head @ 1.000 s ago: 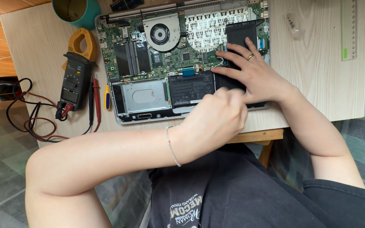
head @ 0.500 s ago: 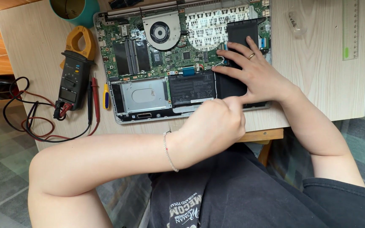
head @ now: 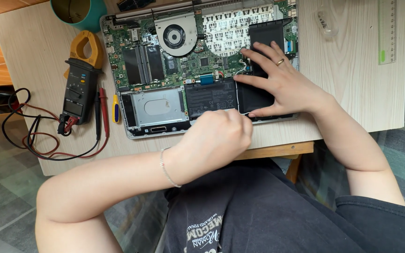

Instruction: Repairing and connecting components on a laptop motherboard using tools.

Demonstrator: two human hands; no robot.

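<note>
**Both hands at the battery of an opened laptop, little changed over the preceding second.**
The right hand (head: 284, 82) remained spread flat, fingers apart, pressing the black battery (head: 212, 97) in the near bay of the laptop (head: 139, 119) on the surface (head: 348, 84). The left hand (head: 216, 138) stayed curled shut at the battery's near edge; whether it pinched anything could not be told. Only the view shifted slightly, suggesting slow work at the battery's edge. A clamp meter (head: 78, 89) and a small screwdriver (head: 116, 108) lay to the left.
</note>
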